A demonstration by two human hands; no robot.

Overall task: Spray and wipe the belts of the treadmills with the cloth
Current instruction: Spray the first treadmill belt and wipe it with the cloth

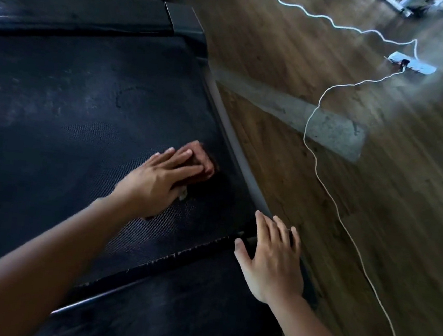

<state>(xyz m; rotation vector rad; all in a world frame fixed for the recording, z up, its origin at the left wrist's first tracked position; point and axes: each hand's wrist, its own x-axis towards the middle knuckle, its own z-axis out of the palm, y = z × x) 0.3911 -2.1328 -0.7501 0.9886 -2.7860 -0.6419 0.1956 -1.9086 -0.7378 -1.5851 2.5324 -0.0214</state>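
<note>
Cloth (202, 163) on belt (72, 104), under left hand (160, 178) fingers (186, 155).

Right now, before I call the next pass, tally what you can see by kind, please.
Cloth: 1
Treadmill belt: 1
Hands: 2, the left hand pressing the cloth with straight fingers, the right hand flat at the belt's end
Power strip: 1
White cables: 2, one from the top edge, one along the floor
Total: 7
</note>
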